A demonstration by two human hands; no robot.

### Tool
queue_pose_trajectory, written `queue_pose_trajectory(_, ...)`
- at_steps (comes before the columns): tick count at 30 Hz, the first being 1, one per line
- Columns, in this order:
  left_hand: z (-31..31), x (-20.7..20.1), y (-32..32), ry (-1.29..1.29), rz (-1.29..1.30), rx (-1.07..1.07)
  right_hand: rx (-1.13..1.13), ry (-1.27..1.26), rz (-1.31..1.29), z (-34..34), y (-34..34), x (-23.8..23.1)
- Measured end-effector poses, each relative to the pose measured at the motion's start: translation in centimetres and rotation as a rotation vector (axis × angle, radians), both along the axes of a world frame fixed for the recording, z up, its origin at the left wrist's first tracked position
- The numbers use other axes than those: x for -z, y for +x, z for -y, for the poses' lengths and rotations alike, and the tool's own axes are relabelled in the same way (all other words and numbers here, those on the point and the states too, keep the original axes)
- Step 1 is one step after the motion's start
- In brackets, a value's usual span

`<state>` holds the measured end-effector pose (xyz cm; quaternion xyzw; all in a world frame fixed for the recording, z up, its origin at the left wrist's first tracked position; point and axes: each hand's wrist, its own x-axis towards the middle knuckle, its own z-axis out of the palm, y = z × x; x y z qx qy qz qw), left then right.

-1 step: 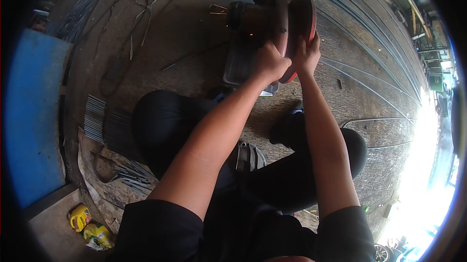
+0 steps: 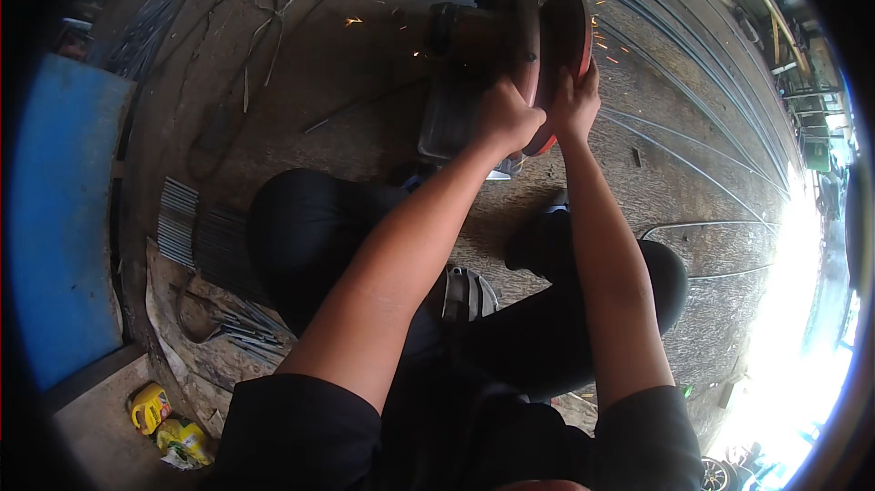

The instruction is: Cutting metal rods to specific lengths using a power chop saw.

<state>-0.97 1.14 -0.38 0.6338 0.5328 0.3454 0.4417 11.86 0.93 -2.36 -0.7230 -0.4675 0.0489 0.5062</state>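
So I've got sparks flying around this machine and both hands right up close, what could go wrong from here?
Sparks show on both sides of the machine, so one might burn your bare right hand. Your left hand is also close to the round, red-edged piece; if that is spinning, a slip could hurt it.

Head-worn fisheye, wide view, facing down; floor (image 2: 720,322) fairly near

White glare is blazing well right of the cutting machine (image 2: 526,46) — washing out detail — shadow is dimming the floor (image 2: 346,72) left of it (sparks (image 2: 353,21) are glowing), and distortion is bending edges farthest away.
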Motion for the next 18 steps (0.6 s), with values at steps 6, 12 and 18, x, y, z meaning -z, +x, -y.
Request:
queue_pose_trajectory(6, -0.05, 0.24, -0.03, -0.007, 0.039, 0.020, 0.019, -0.014, 0.007, 0.08, -0.13, -0.05)
queue_pose_trajectory(12, -0.02, 0.33, -0.11, -0.018, -0.014, 0.007, 0.009, -0.015, -0.028, 0.09, -0.07, 0.09)
queue_pose_trajectory(18, 0.03, 0.36, -0.14, 0.007, -0.004, 0.016, 0.025, 0.038, 0.027, 0.04, -0.11, 0.30)
